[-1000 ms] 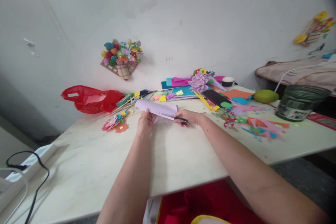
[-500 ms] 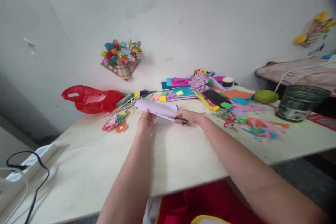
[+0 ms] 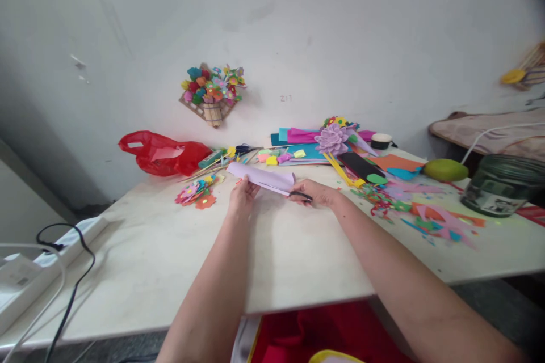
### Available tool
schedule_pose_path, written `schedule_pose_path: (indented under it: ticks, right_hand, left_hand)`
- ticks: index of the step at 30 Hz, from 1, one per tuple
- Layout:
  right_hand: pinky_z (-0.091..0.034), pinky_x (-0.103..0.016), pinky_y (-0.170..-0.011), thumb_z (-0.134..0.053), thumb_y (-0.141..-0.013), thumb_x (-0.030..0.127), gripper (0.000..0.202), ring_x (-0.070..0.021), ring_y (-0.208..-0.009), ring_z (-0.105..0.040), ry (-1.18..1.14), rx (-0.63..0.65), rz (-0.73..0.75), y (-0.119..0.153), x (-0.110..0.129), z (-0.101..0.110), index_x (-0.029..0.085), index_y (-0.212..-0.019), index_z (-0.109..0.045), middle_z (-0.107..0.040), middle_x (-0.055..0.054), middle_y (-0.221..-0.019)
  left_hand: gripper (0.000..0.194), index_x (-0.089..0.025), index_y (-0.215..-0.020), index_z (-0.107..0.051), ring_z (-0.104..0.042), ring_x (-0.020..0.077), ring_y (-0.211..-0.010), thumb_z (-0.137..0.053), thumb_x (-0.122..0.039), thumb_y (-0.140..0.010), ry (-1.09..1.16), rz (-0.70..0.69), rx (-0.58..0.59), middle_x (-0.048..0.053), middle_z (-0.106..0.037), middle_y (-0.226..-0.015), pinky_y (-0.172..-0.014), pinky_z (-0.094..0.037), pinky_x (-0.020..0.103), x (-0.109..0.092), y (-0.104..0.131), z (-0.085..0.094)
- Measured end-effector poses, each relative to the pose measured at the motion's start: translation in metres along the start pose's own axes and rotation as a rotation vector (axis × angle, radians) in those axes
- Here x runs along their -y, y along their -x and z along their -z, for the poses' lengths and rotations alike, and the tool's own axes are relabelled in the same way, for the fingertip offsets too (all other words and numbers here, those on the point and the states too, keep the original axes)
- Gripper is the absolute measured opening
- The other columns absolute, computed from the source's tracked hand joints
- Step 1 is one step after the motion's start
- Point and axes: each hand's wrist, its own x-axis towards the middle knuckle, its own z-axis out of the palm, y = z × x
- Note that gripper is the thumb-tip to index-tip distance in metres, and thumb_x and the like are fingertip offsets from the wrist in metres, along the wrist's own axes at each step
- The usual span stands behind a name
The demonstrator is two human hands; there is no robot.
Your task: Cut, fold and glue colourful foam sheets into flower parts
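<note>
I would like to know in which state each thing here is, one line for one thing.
Left hand, closed on the lilac sheet
Right hand, gripping the scissors
Lilac sheet, curled lengthwise
Scissors, blades at the sheet; how far open, unclear
Red plastic bag, crumpled
Glass jar, upright, no lid visible
Phone, lying flat, screen dark
Wall bouquet, hanging

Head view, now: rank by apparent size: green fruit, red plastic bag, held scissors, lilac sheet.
1. Red plastic bag
2. Lilac sheet
3. Green fruit
4. Scissors, visible part only; the right hand covers some.
</note>
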Motion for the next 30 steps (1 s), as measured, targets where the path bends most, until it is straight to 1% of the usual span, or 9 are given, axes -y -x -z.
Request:
schedule_pose_path:
  ticks: [7, 10, 16, 23, 30]
  right_hand:
    - [-0.029, -0.015, -0.031, -0.06, -0.066, 0.03, 0.025, -0.0039, -0.034, -0.036, -0.01, -0.011, -0.017, 0.0073, 0.0088, -0.0025, 0.009, -0.08, -0.061, -0.042, 0.008, -0.041]
    - [-0.03, -0.015, -0.032, -0.06, -0.066, 0.032, 0.028, -0.0037, -0.033, -0.036, 0.005, 0.003, -0.024, 0.007, 0.0073, -0.0023, 0.008, -0.082, -0.06, -0.043, 0.007, -0.041]
    - [-0.029, -0.015, -0.031, -0.06, -0.067, 0.034, 0.029, -0.0031, -0.033, -0.037, 0.021, 0.013, -0.016, 0.0048, 0.0022, -0.0018, 0.009, -0.081, -0.059, -0.048, 0.006, -0.045]
    - [-0.028, -0.014, -0.031, -0.059, -0.067, 0.035, 0.027, -0.0033, -0.034, -0.038, 0.025, 0.026, -0.025, 0.0045, 0.0014, -0.0019, 0.01, -0.079, -0.059, -0.049, 0.005, -0.047]
    - [-0.028, -0.015, -0.031, -0.058, -0.068, 0.038, 0.031, -0.0039, -0.034, -0.038, -0.018, 0.042, -0.043, 0.0081, 0.0088, -0.0051, 0.01, -0.082, -0.059, -0.049, 0.004, -0.046]
  left_hand:
    - [0.003, -0.012, -0.077, -0.056, -0.063, 0.0137, -0.066, -0.056, -0.016, -0.077, 0.02, -0.012, 0.024, 0.004, -0.062, -0.067, -0.073, -0.051, 0.032, 0.0014, -0.0005, 0.003]
    - [0.005, -0.012, -0.076, -0.056, -0.063, 0.0134, -0.065, -0.057, -0.017, -0.076, 0.011, -0.034, 0.032, 0.004, -0.063, -0.066, -0.075, -0.051, 0.033, 0.0031, -0.0003, 0.0039]
    - [0.008, -0.012, -0.075, -0.055, -0.063, 0.013, -0.064, -0.059, -0.019, -0.074, 0.004, -0.048, 0.084, 0.003, -0.063, -0.065, -0.075, -0.051, 0.033, 0.005, 0.0008, 0.0056]
    - [0.008, -0.012, -0.074, -0.055, -0.063, 0.0132, -0.064, -0.06, -0.019, -0.073, 0.009, -0.047, 0.073, 0.003, -0.063, -0.064, -0.073, -0.052, 0.031, 0.0053, 0.0014, 0.0055]
    - [0.007, -0.012, -0.072, -0.054, -0.061, 0.0105, -0.056, -0.057, -0.017, -0.076, 0.009, -0.027, 0.053, 0.0, -0.06, -0.058, -0.062, -0.052, 0.026, 0.0031, 0.0046, 0.0034]
